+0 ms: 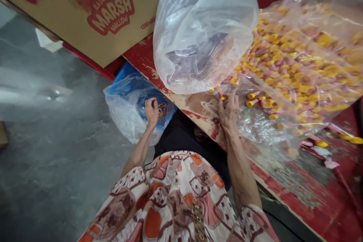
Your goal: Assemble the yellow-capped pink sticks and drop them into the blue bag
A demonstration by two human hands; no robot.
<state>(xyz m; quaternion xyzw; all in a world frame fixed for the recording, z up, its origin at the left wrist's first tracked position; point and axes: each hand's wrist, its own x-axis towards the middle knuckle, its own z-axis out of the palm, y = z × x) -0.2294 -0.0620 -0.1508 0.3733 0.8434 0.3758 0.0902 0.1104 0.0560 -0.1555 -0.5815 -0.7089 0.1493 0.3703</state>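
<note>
My right hand (229, 112) is at the table's edge, its fingers closed around a small pink tube with a yellow cap (222, 96). Beside it, more yellow-capped pink tubes (295, 83) lie heaped in and under a large clear plastic bag (255, 126). Over a blue bin (121, 72) lined with a clear bag (120, 115) hangs my left hand (152, 112), fingers curled toward the thumb; what they hold, if anything, cannot be made out. A few yellow and purple pieces (162, 109) show inside the bin.
A translucent bag of clear plastic pieces (204, 45) stands on the worn red table (300, 185). At the upper left is a cardboard box (70, 19) printed with marshmallow lettering. Loose capped tubes (321, 143) lie at the right. Grey floor (56, 166) extends on the left.
</note>
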